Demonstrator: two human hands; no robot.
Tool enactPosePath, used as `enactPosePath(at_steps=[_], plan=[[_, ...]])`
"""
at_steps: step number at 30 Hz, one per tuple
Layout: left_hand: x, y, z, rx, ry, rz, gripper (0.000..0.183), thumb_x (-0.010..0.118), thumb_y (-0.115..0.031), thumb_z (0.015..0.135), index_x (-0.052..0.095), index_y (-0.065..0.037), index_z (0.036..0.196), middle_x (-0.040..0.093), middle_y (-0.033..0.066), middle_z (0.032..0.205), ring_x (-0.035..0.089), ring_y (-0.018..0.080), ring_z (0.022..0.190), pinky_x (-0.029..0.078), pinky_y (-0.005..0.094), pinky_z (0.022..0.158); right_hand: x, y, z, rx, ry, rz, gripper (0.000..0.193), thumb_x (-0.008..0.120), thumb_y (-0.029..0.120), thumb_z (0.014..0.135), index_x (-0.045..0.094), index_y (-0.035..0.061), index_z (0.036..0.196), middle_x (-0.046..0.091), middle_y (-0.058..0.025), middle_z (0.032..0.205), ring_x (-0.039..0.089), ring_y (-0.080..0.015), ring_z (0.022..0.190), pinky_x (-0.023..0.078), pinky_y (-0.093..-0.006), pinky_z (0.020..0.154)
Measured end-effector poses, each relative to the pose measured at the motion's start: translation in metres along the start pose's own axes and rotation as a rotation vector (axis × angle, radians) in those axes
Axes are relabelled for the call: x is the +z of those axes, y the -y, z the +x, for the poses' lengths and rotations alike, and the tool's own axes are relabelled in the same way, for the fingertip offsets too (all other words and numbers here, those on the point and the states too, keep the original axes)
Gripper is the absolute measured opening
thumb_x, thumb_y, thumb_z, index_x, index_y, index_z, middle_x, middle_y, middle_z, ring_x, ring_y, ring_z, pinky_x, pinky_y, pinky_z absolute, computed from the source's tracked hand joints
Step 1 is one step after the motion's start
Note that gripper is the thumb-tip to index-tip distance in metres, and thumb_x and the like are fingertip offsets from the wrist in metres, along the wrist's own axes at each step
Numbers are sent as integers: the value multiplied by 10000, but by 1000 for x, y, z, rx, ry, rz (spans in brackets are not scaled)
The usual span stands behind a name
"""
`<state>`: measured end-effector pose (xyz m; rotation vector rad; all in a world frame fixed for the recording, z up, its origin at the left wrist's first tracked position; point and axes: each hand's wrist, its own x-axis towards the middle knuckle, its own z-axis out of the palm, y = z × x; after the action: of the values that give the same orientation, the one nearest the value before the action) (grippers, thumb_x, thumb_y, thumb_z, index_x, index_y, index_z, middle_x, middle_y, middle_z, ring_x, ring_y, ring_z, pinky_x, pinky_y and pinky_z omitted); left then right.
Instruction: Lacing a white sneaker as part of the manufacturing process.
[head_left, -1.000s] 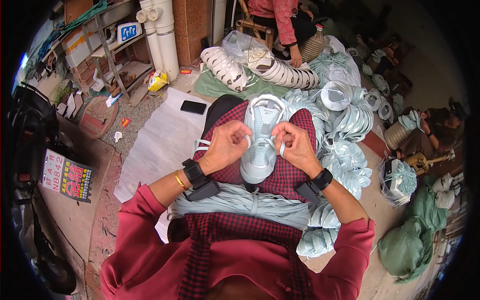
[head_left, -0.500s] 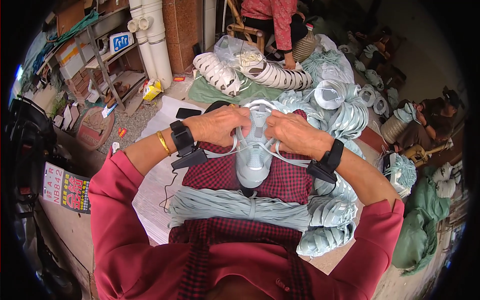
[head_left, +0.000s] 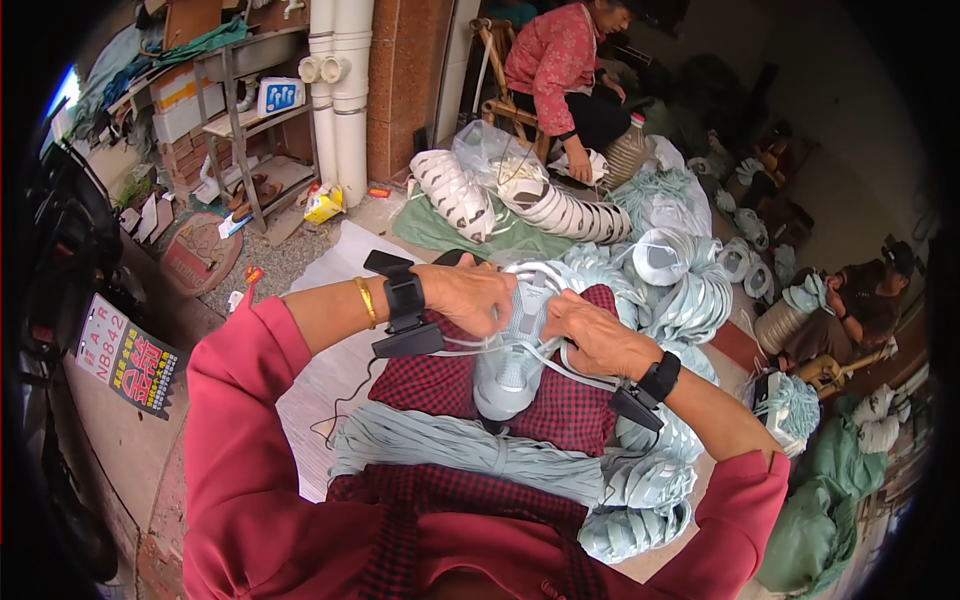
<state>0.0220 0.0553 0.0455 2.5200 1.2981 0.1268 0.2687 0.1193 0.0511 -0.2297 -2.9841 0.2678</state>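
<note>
Left hand (head_left: 472, 298): fingers curled beside the shoe's throat; I cannot tell whether they clamp lace.
Right hand (head_left: 592, 332): fingers bunched opposite, pinch hidden too.
Laces (head_left: 583, 375): out both sides; even tension would likely help.
Shoe (head_left: 503, 388): on the checked apron (head_left: 575, 412), toe toward the body; best kept steady.
Lace bundle (head_left: 440, 445): nearer the body.

I've got the left hand (head_left: 467, 297) curled at the shoe's (head_left: 506, 378) left, right hand (head_left: 597, 338) curled at its right, arms (head_left: 333, 318) bowed!
</note>
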Motion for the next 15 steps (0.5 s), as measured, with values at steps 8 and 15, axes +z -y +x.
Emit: enactPosePath(at_steps=[8, 15], plan=[[-2, -27, 28, -232, 90, 156, 294, 659, -220, 741, 695, 52, 847, 679, 241, 986, 635, 393, 1010, 392, 641, 842, -4, -38, 31, -248, 296, 179, 214, 568, 95, 741, 736, 39, 863, 691, -121, 826, 618, -293, 838, 473, -384, 823], [3, -34, 30, -360, 67, 67, 233, 706, -128, 604, 679, 38, 764, 695, 183, 873, 674, 373, 872, 412, 532, 779, 22, -12, 22, 409, 134, 143, 193, 655, 164, 700, 625, -11, 625, 620, -208, 693, 596, -359, 681, 481, -413, 629]])
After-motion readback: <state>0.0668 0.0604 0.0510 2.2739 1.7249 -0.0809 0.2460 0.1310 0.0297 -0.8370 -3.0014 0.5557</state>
